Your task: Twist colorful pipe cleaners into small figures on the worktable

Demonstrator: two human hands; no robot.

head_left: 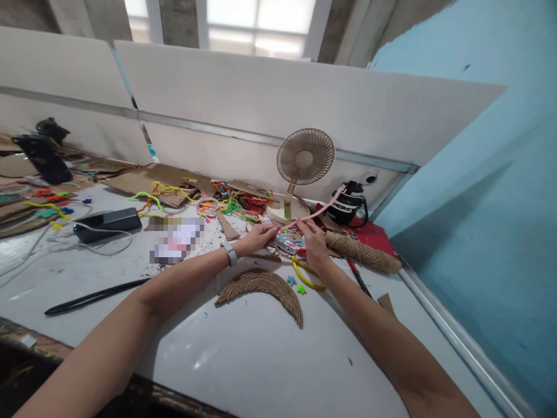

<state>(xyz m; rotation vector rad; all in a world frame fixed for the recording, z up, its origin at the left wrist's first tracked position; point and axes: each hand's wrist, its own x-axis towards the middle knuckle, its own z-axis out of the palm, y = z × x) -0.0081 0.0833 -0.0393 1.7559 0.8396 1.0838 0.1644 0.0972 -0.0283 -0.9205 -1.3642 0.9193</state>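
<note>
Between my two hands runs a pink pipe cleaner [324, 211], its free end rising past my right hand toward the black bottle. My left hand [260, 238], with a grey band at the wrist, is closed on one end of it. Fingers of my right hand [311, 237] pinch it a short way along. Below the hands lies a crescent wrapped in brown twine [261, 284]. A blue flower shape [291, 280] and a green one [301, 289] sit beside the crescent. Scissors with yellow handles [307, 274] lie under my right hand, which partly hides them.
A small fan [305, 158] stands behind my hands, with a black bottle [346, 203] to its right. A roll of twine [365, 253] lies at the right. Tangled coloured pipe cleaners [235, 203], cardboard [152, 181], a black box-like device [108, 224] and a black pen [96, 296] spread leftward.
</note>
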